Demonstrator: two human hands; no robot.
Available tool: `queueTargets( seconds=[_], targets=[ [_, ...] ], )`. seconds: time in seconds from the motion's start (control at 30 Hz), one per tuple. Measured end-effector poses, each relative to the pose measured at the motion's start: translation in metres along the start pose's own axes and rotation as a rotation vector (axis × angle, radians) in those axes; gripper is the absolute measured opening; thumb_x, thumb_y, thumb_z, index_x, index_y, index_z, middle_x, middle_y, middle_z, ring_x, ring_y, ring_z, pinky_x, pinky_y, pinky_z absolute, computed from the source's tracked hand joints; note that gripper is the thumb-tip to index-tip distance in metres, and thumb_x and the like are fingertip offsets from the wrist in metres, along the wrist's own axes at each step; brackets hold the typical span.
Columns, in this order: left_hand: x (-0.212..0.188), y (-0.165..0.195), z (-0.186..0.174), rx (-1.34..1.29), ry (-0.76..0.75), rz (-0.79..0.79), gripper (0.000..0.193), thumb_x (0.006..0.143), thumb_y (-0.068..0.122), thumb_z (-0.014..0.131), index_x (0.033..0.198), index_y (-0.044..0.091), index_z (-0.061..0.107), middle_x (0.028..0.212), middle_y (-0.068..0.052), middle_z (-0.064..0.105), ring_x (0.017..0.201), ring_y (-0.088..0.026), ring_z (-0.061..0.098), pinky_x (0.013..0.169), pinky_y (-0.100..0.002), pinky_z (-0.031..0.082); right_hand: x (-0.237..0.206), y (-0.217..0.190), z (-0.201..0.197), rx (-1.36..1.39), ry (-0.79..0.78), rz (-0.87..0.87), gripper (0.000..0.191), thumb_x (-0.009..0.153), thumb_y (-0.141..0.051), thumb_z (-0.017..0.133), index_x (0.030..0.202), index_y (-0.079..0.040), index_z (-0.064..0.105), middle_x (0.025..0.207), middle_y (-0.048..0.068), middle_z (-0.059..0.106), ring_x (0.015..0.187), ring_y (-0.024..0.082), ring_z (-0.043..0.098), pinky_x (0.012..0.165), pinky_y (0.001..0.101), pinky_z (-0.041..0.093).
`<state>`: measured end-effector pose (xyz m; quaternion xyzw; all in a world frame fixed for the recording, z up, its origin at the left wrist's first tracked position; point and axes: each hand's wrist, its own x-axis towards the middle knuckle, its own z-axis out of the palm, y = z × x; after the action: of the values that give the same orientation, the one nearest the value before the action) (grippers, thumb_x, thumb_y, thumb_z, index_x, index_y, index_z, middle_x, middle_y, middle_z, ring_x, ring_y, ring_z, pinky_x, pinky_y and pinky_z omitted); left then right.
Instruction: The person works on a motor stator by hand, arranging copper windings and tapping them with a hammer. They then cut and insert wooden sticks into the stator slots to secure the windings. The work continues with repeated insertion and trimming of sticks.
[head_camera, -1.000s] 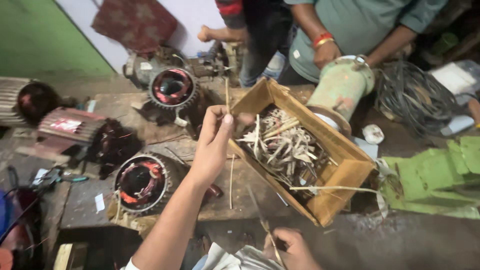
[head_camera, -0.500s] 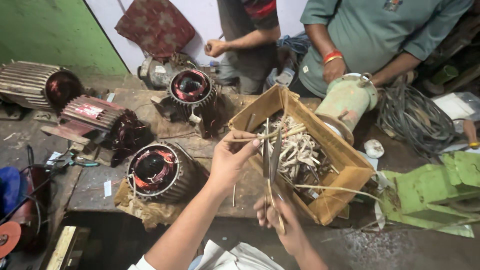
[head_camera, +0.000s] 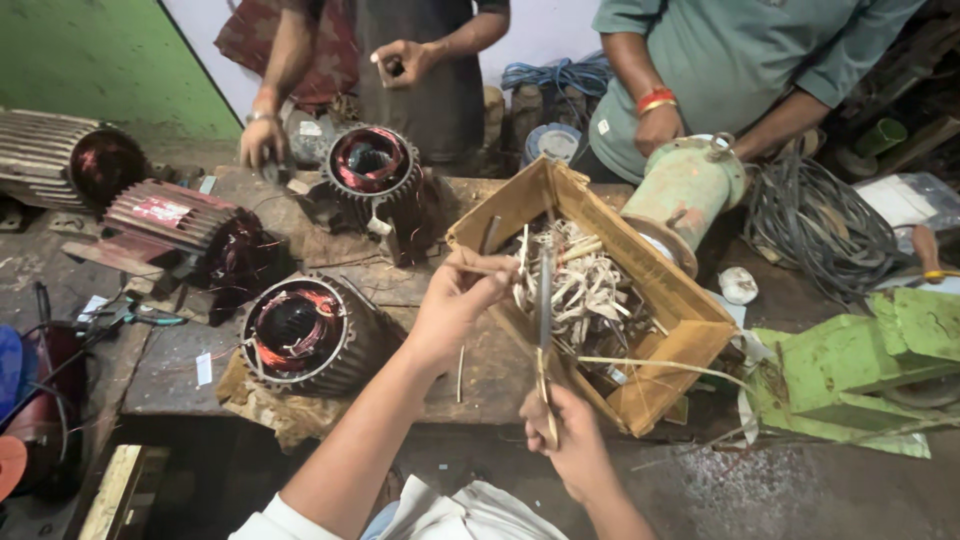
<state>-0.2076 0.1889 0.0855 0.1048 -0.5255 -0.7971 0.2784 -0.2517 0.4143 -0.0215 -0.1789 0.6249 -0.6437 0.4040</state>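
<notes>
Two stator housings sit on the worktop (head_camera: 180, 370): a ribbed motor stator (head_camera: 305, 335) by my left forearm and a second stator (head_camera: 372, 165) behind it. Right of them, a wooden box (head_camera: 680, 320) holds pale strips. My left hand (head_camera: 455, 300) pinches a thin stick (head_camera: 490, 270) over the box's near edge. My right hand (head_camera: 565, 440) grips upright scissors (head_camera: 545, 330), fingers clenched round the handles.

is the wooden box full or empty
Partly full: the wooden box holds a loose heap of pale strips, with bare inner wall above it.
</notes>
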Motion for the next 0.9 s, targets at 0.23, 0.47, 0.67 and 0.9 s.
queueTargets(
  seconds=[0.23,0.47,0.67,0.9],
  targets=[
    [-0.049,0.060,-0.011,0.935,-0.197,0.114,0.040,0.091,0.003,0.050,0.130,0.004,0.056,0.092,-0.020,0.067,0.087,-0.033,0.068,0.080,-0.040,0.053,-0.020,-0.013,-0.025,-0.176,-0.207,-0.198,0.041,0.093,-0.043,0.070,0.101,-0.002,0.066,0.080,-0.001,0.056,0.070,0.006,0.053,0.062,0.0231,0.045],
    [-0.073,0.071,-0.008,1.214,-0.177,0.161,0.038,0.087,0.008,0.057,0.123,0.010,0.066,0.094,-0.022,0.070,0.089,-0.041,0.069,0.078,-0.050,0.053,-0.022,-0.026,-0.010,-0.245,-0.391,-0.162,0.047,0.095,-0.049,0.067,0.107,-0.003,0.065,0.086,-0.003,0.059,0.076,0.005,0.052,0.066,0.0227,0.046],
    [-0.077,0.068,-0.024,1.377,-0.127,0.216,0.028,0.087,0.012,0.061,0.114,0.008,0.066,0.085,-0.021,0.068,0.080,-0.042,0.067,0.069,-0.053,0.052,-0.014,-0.025,-0.001,-0.376,-0.375,-0.186,0.032,0.090,-0.034,0.075,0.097,-0.004,0.067,0.080,-0.001,0.060,0.071,0.006,0.053,0.061,0.0243,0.047],
    [-0.078,0.055,-0.048,1.402,-0.134,0.136,0.025,0.087,0.016,0.062,0.111,0.009,0.066,0.088,-0.019,0.071,0.082,-0.041,0.068,0.071,-0.053,0.054,-0.012,-0.008,0.002,-0.304,-0.339,0.050,0.020,0.091,-0.022,0.074,0.085,-0.004,0.067,0.068,0.000,0.062,0.058,0.007,0.057,0.051,0.0239,0.048]
  ],
)
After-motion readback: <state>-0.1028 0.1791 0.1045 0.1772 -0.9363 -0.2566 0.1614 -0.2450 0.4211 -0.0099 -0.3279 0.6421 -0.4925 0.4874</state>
